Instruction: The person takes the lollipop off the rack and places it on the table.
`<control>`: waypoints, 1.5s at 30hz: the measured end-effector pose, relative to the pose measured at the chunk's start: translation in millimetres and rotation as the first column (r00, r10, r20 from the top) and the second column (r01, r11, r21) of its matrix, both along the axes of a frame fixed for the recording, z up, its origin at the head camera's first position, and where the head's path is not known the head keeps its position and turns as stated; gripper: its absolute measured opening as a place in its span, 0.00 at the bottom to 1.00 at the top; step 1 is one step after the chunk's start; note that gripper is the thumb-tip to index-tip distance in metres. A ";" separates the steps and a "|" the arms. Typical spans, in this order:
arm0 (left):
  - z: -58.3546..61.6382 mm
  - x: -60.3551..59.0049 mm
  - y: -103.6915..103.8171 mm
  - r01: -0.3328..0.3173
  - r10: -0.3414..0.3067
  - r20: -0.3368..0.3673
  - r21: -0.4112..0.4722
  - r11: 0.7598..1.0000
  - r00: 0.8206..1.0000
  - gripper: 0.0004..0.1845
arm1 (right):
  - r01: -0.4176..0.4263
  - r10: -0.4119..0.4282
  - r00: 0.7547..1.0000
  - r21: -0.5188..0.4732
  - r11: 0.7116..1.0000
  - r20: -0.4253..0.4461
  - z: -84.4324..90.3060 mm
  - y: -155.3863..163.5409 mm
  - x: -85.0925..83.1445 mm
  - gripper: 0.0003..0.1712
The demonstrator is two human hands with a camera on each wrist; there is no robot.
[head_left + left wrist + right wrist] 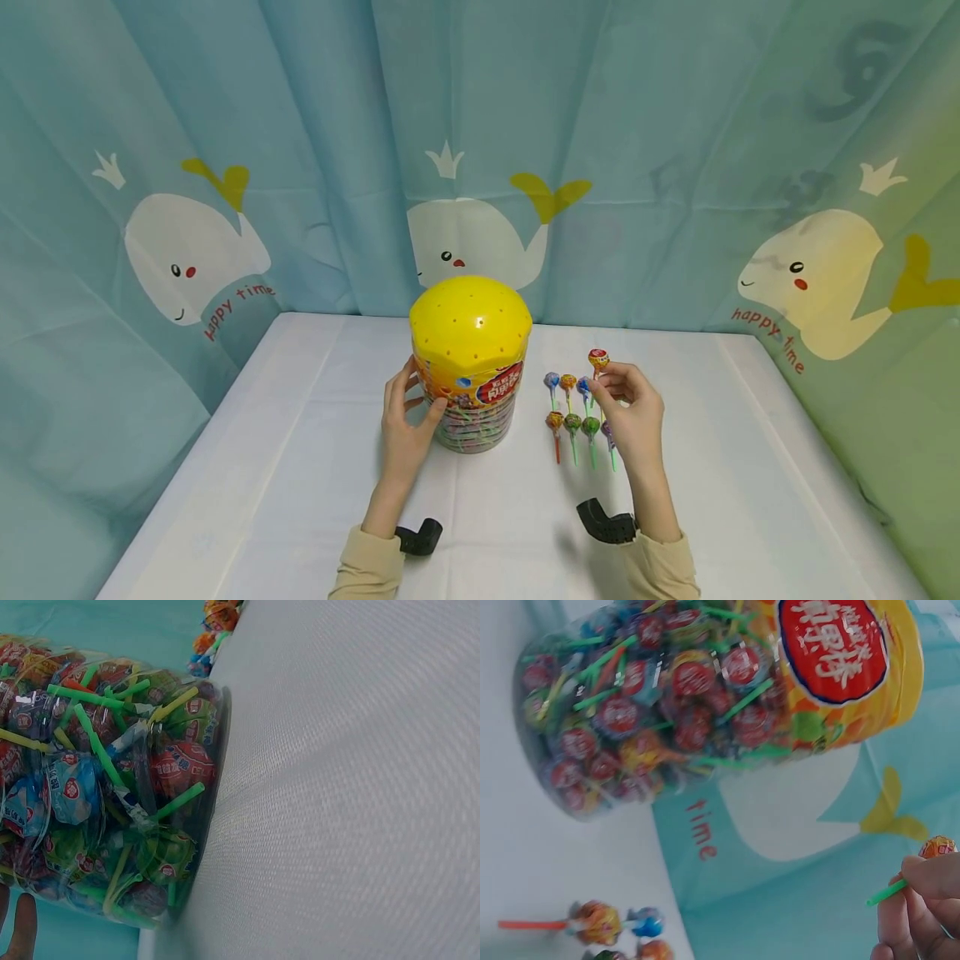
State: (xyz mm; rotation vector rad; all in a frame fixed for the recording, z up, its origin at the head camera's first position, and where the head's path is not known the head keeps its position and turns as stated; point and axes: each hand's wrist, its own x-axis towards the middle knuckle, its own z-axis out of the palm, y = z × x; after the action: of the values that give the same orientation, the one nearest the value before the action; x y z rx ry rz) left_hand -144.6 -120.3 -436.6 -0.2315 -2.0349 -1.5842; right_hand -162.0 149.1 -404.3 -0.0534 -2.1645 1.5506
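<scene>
The head view is showing the whole scene: the left hand is gripping the side of a big tub with its fingers curled round it, and the right hand is holding one lollipop upright, the fingers pinching its thin stick, just above two short rows of lollipops lying on the table. The left wrist view is showing what the head view is not: through the clear plastic wall the tub is packed with round wrapped sweets on green and yellow sticks. The right wrist view is showing its glossy orange label. The lid is a smooth yellow dome with small holes. The table is wearing a white cloth, and a blue curtain with white whales is hanging behind.
</scene>
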 end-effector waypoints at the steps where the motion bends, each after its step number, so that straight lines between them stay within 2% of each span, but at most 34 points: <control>1: 0.1 -0.2 0.0 0.000 0.000 -0.001 0.001 1.000 1.000 0.37 | 0.006 -0.006 1.000 -0.001 1.000 0.002 -2.7 1.2 0.4 0.10; 4: -0.1 -0.9 0.0 -0.002 0.002 -0.003 -0.001 1.000 1.000 0.38 | 0.023 -0.023 1.000 0.003 1.000 0.011 -9.6 4.9 1.6 0.11; 12: -1.3 -1.7 -0.2 -0.001 0.000 -0.007 -0.006 1.000 1.000 0.37 | 0.071 -0.070 0.992 -0.011 0.997 0.105 -20.6 14.7 5.0 0.11; 19: -28.9 -17.0 -4.9 -0.016 0.016 -0.002 -0.004 1.000 1.000 0.39 | 0.081 -0.076 0.978 -0.018 0.997 0.195 -25.8 29.6 7.7 0.12; 22: -34.5 -19.2 -6.6 -0.018 0.018 -0.001 -0.005 1.000 1.000 0.40 | 0.074 -0.074 0.969 0.007 0.997 0.235 -29.7 37.9 8.2 0.13; 29: -36.6 -18.2 -8.3 0.000 0.000 -0.013 0.000 1.000 1.000 0.38 | 0.059 -0.083 0.939 0.082 0.995 0.333 -40.5 57.8 10.1 0.14; 37: -37.2 -18.8 -8.2 -0.007 0.007 -0.019 -0.012 1.000 1.000 0.38 | 0.031 -0.078 0.922 0.127 0.991 0.379 -53.3 76.5 10.7 0.14; 45: -38.3 -18.5 -8.3 -0.004 0.004 -0.023 -0.010 1.000 1.000 0.38 | -0.019 -0.100 0.880 0.246 0.969 0.464 -63.9 95.3 14.2 0.15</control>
State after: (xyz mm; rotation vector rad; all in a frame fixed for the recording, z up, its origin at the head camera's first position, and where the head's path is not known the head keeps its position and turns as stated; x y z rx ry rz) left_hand -163.1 -128.6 -474.9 -0.2481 -2.0258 -1.5621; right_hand -147.8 244.4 -468.2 -0.4397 -2.6992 1.3328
